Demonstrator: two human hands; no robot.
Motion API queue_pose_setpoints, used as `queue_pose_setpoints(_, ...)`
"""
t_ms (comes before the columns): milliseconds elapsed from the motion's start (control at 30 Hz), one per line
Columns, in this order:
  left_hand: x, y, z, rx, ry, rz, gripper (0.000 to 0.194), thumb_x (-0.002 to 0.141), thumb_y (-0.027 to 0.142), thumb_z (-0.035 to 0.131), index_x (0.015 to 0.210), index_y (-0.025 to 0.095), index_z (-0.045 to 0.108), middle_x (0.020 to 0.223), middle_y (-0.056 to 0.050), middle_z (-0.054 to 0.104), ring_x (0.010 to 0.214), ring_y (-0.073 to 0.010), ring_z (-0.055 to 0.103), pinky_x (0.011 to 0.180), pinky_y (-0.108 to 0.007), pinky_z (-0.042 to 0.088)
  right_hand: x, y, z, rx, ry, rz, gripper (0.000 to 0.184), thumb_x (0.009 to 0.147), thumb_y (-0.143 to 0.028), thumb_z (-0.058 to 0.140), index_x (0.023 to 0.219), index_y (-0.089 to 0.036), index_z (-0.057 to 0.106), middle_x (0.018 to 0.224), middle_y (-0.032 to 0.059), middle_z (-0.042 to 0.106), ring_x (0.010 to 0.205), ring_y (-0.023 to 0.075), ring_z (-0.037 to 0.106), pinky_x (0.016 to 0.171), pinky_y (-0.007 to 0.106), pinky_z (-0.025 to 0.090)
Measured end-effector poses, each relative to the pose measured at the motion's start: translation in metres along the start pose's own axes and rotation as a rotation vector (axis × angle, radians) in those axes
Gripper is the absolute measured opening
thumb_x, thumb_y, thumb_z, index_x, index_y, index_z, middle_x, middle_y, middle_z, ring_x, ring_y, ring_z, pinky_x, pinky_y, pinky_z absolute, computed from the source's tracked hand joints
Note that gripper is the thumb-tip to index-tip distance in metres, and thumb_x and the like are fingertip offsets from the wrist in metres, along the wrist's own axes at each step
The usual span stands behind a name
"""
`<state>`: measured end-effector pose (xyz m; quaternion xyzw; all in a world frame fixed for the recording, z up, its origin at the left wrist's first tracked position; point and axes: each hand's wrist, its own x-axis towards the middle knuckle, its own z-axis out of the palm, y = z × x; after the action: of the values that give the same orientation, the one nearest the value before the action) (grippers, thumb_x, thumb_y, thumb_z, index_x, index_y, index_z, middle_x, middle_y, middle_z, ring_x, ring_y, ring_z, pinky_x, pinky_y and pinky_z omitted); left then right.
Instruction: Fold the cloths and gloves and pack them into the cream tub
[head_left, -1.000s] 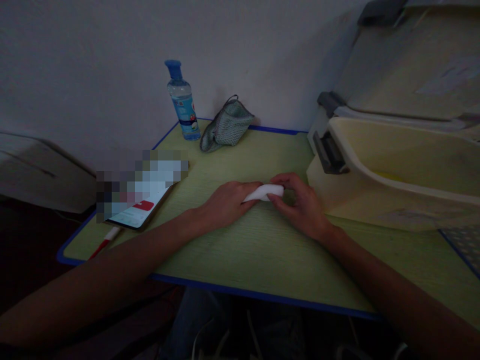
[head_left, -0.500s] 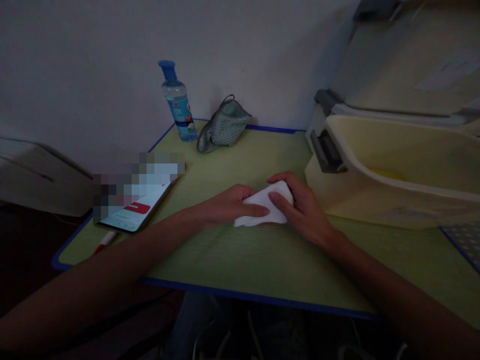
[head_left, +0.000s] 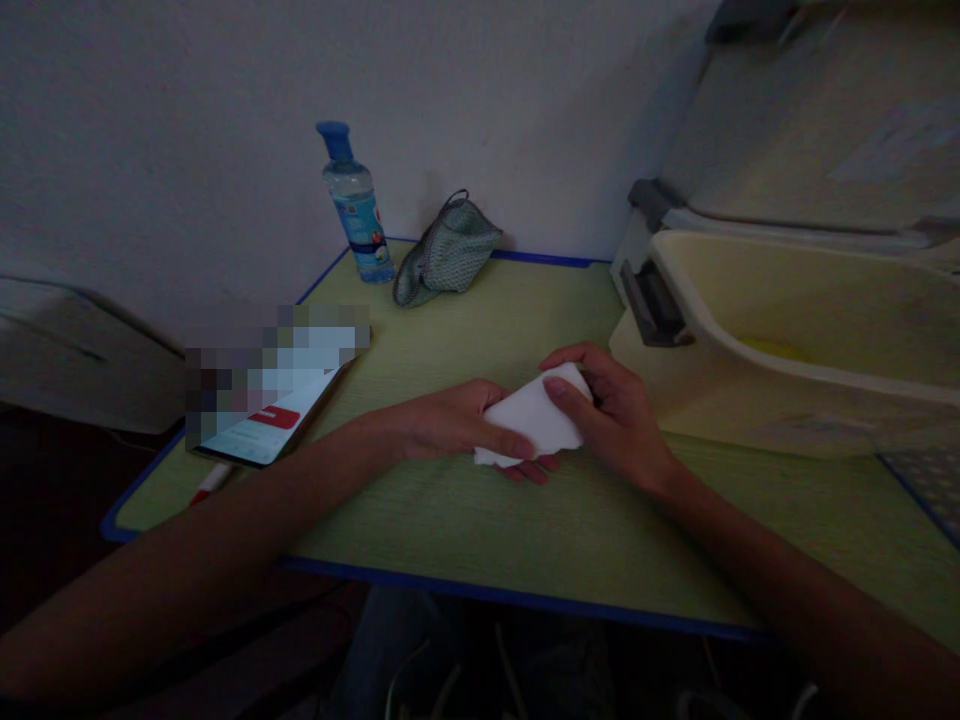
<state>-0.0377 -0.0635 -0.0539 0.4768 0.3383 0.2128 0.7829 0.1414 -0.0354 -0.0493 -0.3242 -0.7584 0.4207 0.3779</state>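
Between both hands, above the middle of the table, is a folded white tissue (head_left: 534,412) with a slightly ragged lower edge. My left hand (head_left: 463,422) grips its left end, thumb lying across the top and fingers underneath, their tips showing below the near edge. The right end is pinched by my right hand (head_left: 616,408), with the thumb on top and the other fingers curled behind the far corner. Whether anything is wrapped inside the tissue is hidden.
The green table (head_left: 465,530) has a blue rim. At the left lie a lit phone (head_left: 259,430) and a red-and-white marker (head_left: 212,482). A blue-capped bottle (head_left: 360,220) and a grey mesh pouch (head_left: 454,250) are at the back. An open cream bin (head_left: 750,395) occupies the right.
My left fingers have come out further beneath the tissue's near edge. The tissue and my right hand have shifted slightly to the right.
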Motion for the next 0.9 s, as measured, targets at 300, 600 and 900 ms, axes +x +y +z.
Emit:
queue_pose_setpoints(300,0.002,-0.001,0.001,0.072,0.056,0.021,0.029,0.065,0.028,0.074,0.086,0.01,0.066,0.086,-0.01,0.072,0.077,-0.019,0.069,0.075,-0.033,0.053,0.0,-0.001,0.0,0.048,0.008,0.012,0.016,0.08,-0.035,0.054,0.083,-0.02,0.05,0.059,-0.0042,0.047,0.047,0.0083,0.045,0.039,0.02,0.035)
queue_pose_setpoints(600,0.004,0.0,-0.001,0.014,0.073,0.017,0.036,0.062,0.029,0.077,0.09,0.01,0.065,0.09,-0.011,0.072,0.078,-0.0183,0.069,0.08,-0.034,0.053,0.004,0.003,-0.002,0.078,-0.027,0.092,0.021,0.077,-0.038,0.054,0.087,-0.02,0.05,0.057,-0.0051,0.047,0.045,0.0083,0.044,0.037,0.019,0.033)
queue_pose_setpoints(900,0.005,0.0,-0.009,-0.027,0.015,0.034,0.038,0.061,0.029,0.078,0.091,0.01,0.065,0.093,-0.012,0.072,0.082,-0.0173,0.068,0.085,-0.033,0.05,0.004,0.003,-0.003,0.043,-0.14,0.094,0.031,0.066,-0.037,0.066,0.082,-0.019,0.045,0.066,-0.0034,0.051,0.056,0.0099,0.049,0.047,0.021,0.041)
